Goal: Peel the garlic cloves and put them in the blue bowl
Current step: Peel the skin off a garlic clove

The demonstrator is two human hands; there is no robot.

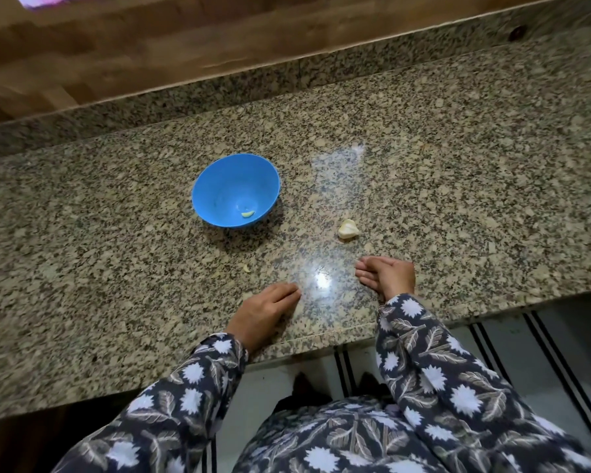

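OK, head view status. Blue bowl (219, 186) sits upright on the granite counter (458, 165), left of centre. One small yellow-green garlic sliver (248, 214) lies at the bottom of the bowl, against the near wall.

Garlic piece (348, 229): a cream lump lying on the counter to the right of the bowl and a little nearer the person, well apart from the bowl, with nothing touching it. Too small and soft in the frame to tell whether the skin is on or off.

Tiny pale scrap (246, 268) lies on the counter in front of the bowl, between the bowl and the left hand.

Left hand (265, 310): palm down, flat on the counter near the front edge, fingers straight and together, pointing up and right. It holds nothing.

Right hand (388, 276): set on its edge on the counter, fingers straight and stacked, pointing left. It holds nothing and sits near the garlic piece on the person's side, not touching it.

A bright light glare (321, 279) on the polished stone sits between the two hands.

Both sleeves (423, 353) are dark fabric with a white flower and leaf print. A low granite upstand runs along the back of the counter, with a wood-pattern wall (151, 46) above it. Below the front edge at the right there is white floor with dark stripes (543, 353).
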